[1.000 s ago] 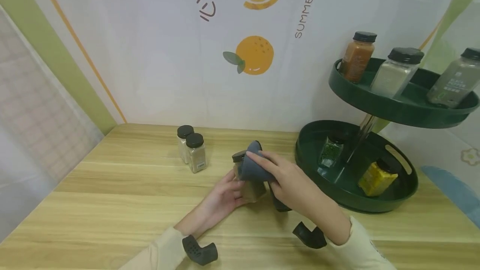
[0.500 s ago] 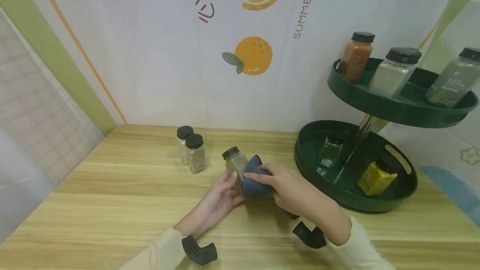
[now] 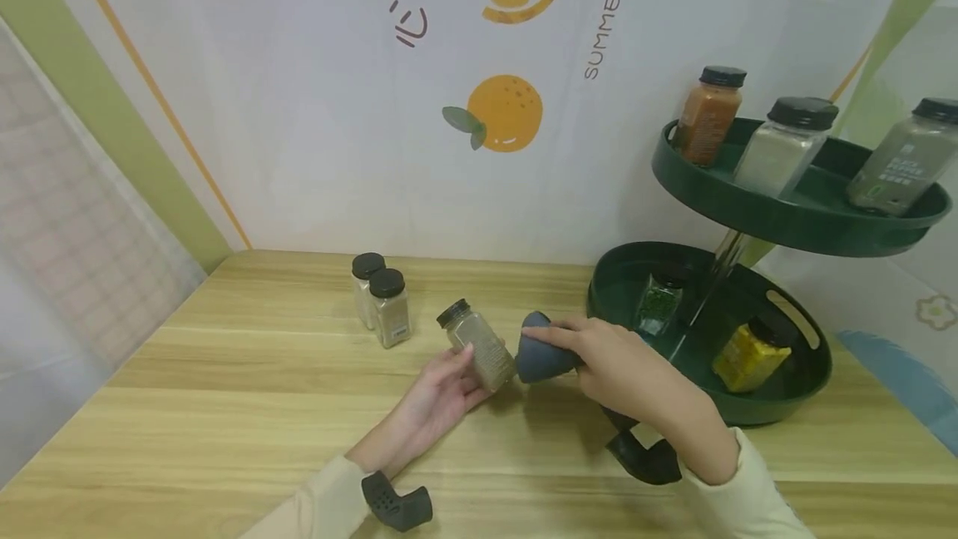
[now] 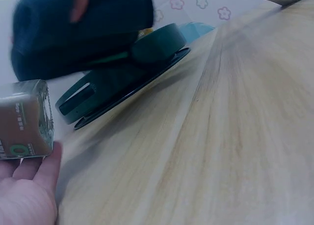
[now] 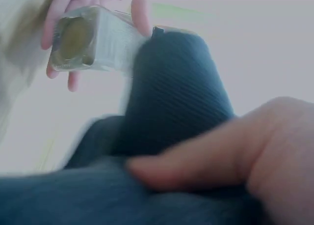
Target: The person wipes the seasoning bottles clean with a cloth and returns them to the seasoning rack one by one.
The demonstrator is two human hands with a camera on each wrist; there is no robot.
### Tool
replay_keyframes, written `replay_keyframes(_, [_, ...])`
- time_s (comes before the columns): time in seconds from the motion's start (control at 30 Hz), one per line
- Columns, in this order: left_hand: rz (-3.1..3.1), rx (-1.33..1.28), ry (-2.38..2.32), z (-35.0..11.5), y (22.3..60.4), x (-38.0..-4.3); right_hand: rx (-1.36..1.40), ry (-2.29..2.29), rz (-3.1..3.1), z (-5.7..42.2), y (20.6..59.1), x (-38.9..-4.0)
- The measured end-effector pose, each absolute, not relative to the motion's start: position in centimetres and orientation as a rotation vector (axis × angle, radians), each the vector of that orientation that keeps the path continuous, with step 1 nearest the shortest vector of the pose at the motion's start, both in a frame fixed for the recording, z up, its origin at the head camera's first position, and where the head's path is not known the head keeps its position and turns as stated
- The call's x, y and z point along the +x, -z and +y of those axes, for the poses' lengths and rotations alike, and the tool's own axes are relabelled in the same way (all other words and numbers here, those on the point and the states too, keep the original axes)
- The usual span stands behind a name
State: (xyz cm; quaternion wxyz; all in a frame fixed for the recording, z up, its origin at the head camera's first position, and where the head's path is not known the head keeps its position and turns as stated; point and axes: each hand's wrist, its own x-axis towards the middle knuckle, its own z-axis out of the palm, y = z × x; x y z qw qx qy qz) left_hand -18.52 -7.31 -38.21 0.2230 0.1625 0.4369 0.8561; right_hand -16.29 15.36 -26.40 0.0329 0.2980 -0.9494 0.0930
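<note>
My left hand (image 3: 441, 393) grips a clear square spice jar (image 3: 482, 349) with a black lid, tilted with its lid to the upper left. In the left wrist view brown contents show through the jar (image 4: 22, 124), with fingers curled under it. My right hand (image 3: 624, 368) pinches a folded dark blue cloth (image 3: 545, 352), just right of the jar's base. The right wrist view shows the cloth (image 5: 174, 87) with a fine ribbed weave, the thumb pressed on it. Beyond it are the jar's bottom (image 5: 73, 38) and the left fingers around its sides.
Two black-lidded jars (image 3: 391, 310) stand close together on the wooden table (image 3: 224, 406), left of the hands. At the right is a green two-tier rack (image 3: 793, 223). Several jars stand on its top tier; a green-filled jar (image 3: 659, 304) and a yellow jar (image 3: 751, 354) sit below.
The cloth, at first wrapped over the jar, has moved off it to the right with my right hand. The jar has tilted further left and its whole side now shows.
</note>
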Motion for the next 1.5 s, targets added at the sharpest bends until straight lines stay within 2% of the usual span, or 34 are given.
replay_keyframes(0.2, [1.154,0.369,-2.428,-7.2,38.1,-18.6,0.847,-0.525,-2.706,15.0,26.5,-16.4])
replay_keyframes(0.37, [1.161,0.464,-2.387,-7.1,38.2,-18.5,0.907,-0.618,-2.604,14.1,27.5,-16.5])
replay_keyframes(0.67, [1.274,0.523,-2.304,-6.9,38.2,-18.3,1.029,-0.535,-2.638,13.2,28.9,-16.9])
replay_keyframes(0.97, [1.173,0.339,-2.458,-6.9,38.0,-18.1,1.09,-0.425,-2.749,13.9,28.2,-16.9])
replay_keyframes(1.3, [1.148,0.295,-2.502,-6.9,38.0,-18.2,0.939,-0.228,-3.01,15.8,26.7,-16.6])
replay_keyframes(1.5, [1.211,0.33,-2.452,-7.0,38.1,-18.2,0.873,-0.262,-2.844,15.8,26.5,-16.8])
